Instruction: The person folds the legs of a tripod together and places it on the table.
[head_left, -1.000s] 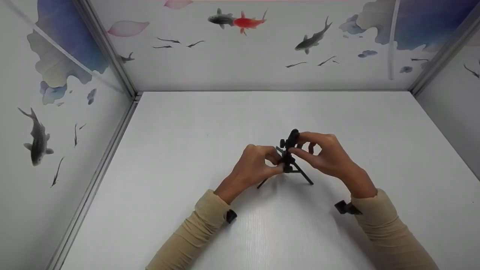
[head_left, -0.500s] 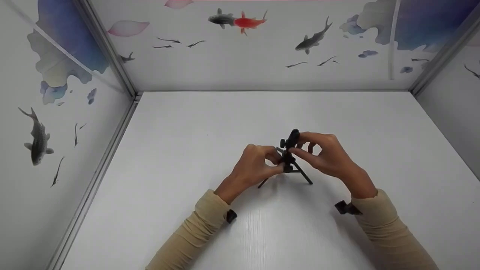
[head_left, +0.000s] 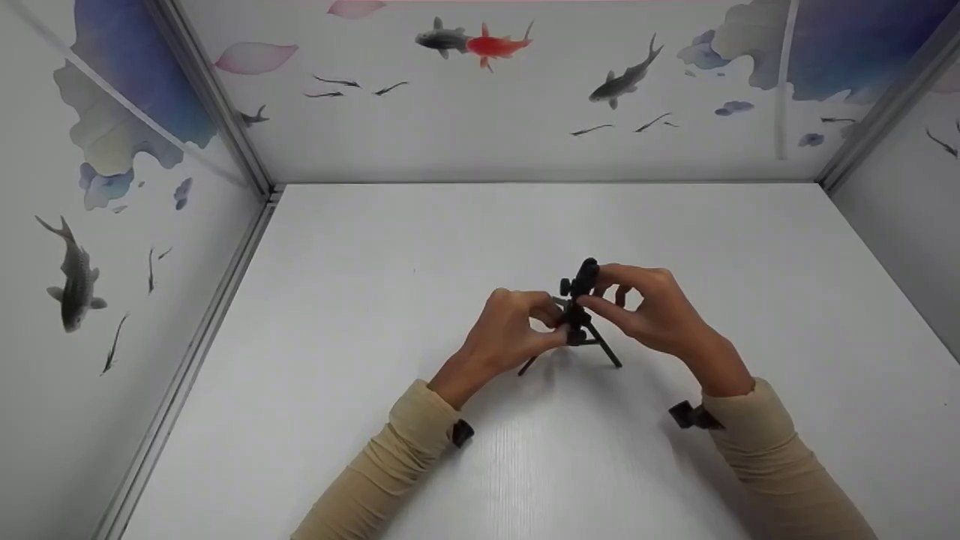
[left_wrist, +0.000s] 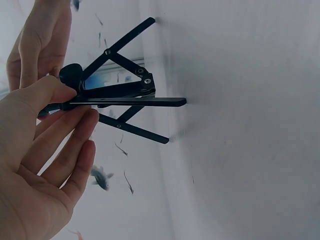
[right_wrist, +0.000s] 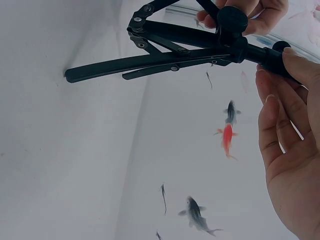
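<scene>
A small black mini tripod [head_left: 577, 319] stands upright between my hands, its legs spread and feet right at the white tabletop. My left hand [head_left: 510, 322] pinches it at the collar where the legs meet, thumb and fingertips beside a round knob [left_wrist: 71, 74] in the left wrist view. My right hand [head_left: 667, 311] pinches the upper part between thumb and forefinger, with the other fingers loosely curled. In the right wrist view, the centre column [right_wrist: 175, 34] and hinged braces show below a large round knob [right_wrist: 232, 20]. The left fingers partly hide the collar.
The white table [head_left: 375, 247] is bounded by white panels printed with fish and lotus leaves. Metal frame posts [head_left: 225, 97] stand at the corners. Small black wrist devices [head_left: 463, 433] sit at both sleeve cuffs.
The tripod's two front feet have drawn slightly inward, and its rear leg has shifted a little behind the left fingers. Both hands keep nearly the same place and hold.
</scene>
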